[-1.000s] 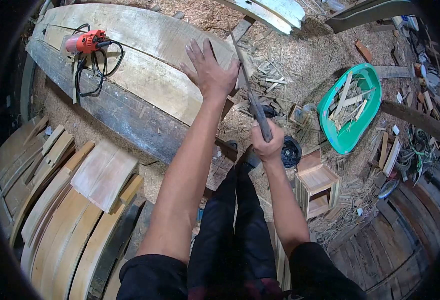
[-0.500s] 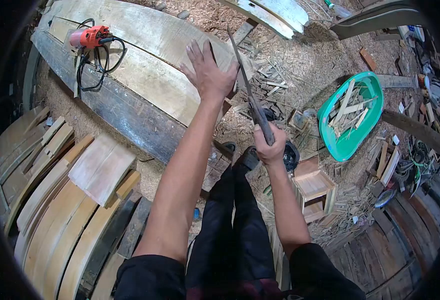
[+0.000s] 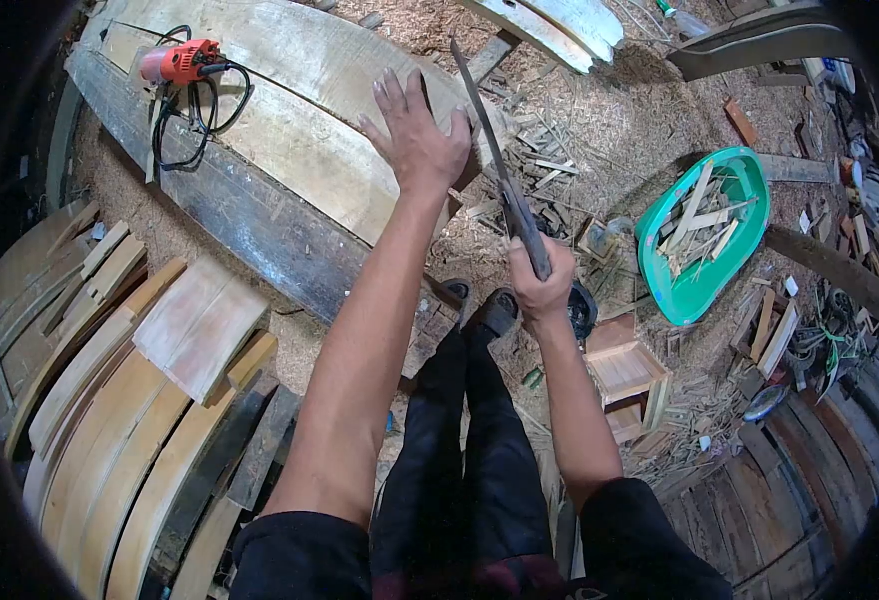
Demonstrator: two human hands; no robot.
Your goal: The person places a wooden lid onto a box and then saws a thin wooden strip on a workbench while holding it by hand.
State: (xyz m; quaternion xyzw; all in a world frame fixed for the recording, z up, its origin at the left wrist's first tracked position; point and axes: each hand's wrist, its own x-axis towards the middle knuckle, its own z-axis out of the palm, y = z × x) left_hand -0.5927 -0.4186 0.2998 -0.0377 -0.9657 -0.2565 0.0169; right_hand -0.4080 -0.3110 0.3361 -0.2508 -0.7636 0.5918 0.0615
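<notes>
My left hand [image 3: 422, 145] lies with fingers spread on a wide pale wooden board [image 3: 290, 45], close to its near right end. In my right hand [image 3: 543, 280] is a long handsaw [image 3: 488, 125], its dark rear part in my closed fingers. The tapered blade, seen nearly edge-on, points away from me and crosses the board's end just right of my left thumb. Beside this board lie another pale plank [image 3: 290, 150] and a dark weathered plank [image 3: 230, 210].
An orange power tool [image 3: 178, 62] with a coiled black cord rests on the boards. Right of me stand a green tub [image 3: 700, 290] of wood scraps and a small wooden box [image 3: 628, 372]. Curved planks [image 3: 140, 470] are stacked at left. Shavings and offcuts cover the ground.
The view has shifted slightly. My right hand and the saw are a little farther forward in the picture; my left hand stays spread on the board.
</notes>
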